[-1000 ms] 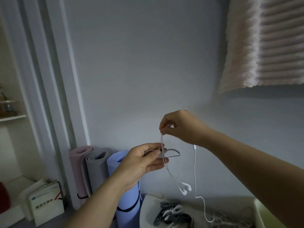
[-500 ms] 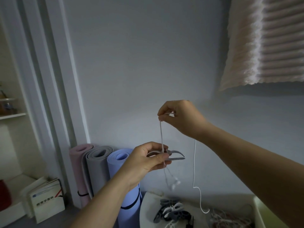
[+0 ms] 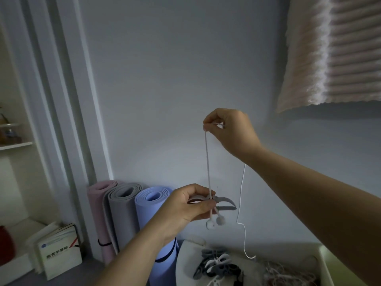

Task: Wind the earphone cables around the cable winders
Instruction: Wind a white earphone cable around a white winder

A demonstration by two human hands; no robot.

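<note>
Taut earphone cable (image 3: 207,162) pinched in right fingers (image 3: 211,118); grey winder (image 3: 227,203) pinched in left fingers (image 3: 196,190)

Three rolled mats upright against wall (image 3: 175,69): pink mat (image 3: 97,205), grey mat (image 3: 121,215), blue mat (image 3: 151,209). Books (image 3: 59,252) lower left. Ribbed pale fabric (image 3: 340,54) hangs top right. White door frame (image 3: 68,100) left.

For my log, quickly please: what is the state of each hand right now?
Left hand: closed, holding the grey cable winder.
Right hand: closed, pinching the white earphone cable.
</note>
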